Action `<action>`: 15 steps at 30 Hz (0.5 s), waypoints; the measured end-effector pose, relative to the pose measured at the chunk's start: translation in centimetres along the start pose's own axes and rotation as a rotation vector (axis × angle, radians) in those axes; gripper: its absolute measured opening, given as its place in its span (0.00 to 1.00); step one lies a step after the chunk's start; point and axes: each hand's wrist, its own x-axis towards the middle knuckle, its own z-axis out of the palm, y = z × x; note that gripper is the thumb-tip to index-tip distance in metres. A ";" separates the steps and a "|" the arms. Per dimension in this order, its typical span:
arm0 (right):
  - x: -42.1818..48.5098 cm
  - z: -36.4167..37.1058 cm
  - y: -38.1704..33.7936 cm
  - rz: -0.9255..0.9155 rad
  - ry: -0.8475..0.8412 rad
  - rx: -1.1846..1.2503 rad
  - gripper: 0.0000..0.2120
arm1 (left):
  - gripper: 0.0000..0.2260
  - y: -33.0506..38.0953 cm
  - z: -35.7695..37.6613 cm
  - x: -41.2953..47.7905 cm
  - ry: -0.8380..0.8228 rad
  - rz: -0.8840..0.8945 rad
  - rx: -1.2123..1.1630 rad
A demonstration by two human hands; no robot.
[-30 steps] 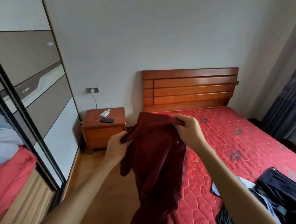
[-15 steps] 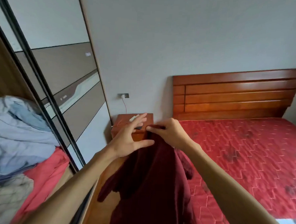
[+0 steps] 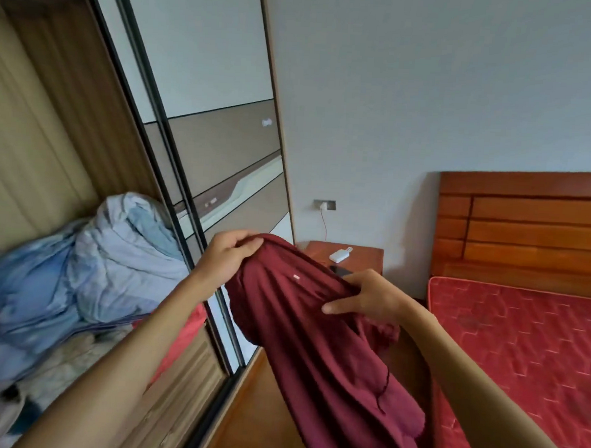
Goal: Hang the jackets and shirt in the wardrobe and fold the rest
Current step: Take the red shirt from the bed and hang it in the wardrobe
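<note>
The left hand (image 3: 229,259) curls its fingers over the upper edge of the maroon garment (image 3: 315,344) at its left end. The right hand (image 3: 369,298) pinches gathered fabric at the right end, thumb stretched out below.

In the open wardrobe (image 3: 35,124), bunched blue bedding (image 3: 97,264) lies blurred above a red cloth (image 3: 186,327). The garment's lower end is cut off by the frame, and its cut is hard to make out. A dark phone (image 3: 341,270) on the nightstand (image 3: 364,255) is partly hidden behind the fabric, near a white charger (image 3: 339,255). The bed (image 3: 521,338) runs off the right edge.

The garment spreads between the two hands and hangs below them over the wooden floor (image 3: 260,410), between the wardrobe and the bed's left edge.
</note>
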 end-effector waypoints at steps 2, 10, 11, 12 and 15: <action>1.4 -0.5 0.6 -0.007 0.016 0.109 0.08 | 0.08 -0.5 -2.1 0.6 0.083 -0.085 -0.119; 9.0 -1.0 2.1 -0.062 0.148 0.371 0.08 | 0.07 -2.9 -9.7 3.8 0.266 -0.106 -0.002; 10.4 -0.8 2.3 -0.081 0.193 0.381 0.07 | 0.08 -3.5 -10.6 4.3 0.249 -0.079 0.065; 11.9 -0.6 2.2 -0.091 0.236 0.392 0.08 | 0.09 -4.2 -11.6 4.8 0.225 -0.041 0.158; 16.5 0.0 1.2 -0.097 0.329 0.441 0.07 | 0.14 -6.7 -15.1 6.0 0.166 0.045 0.447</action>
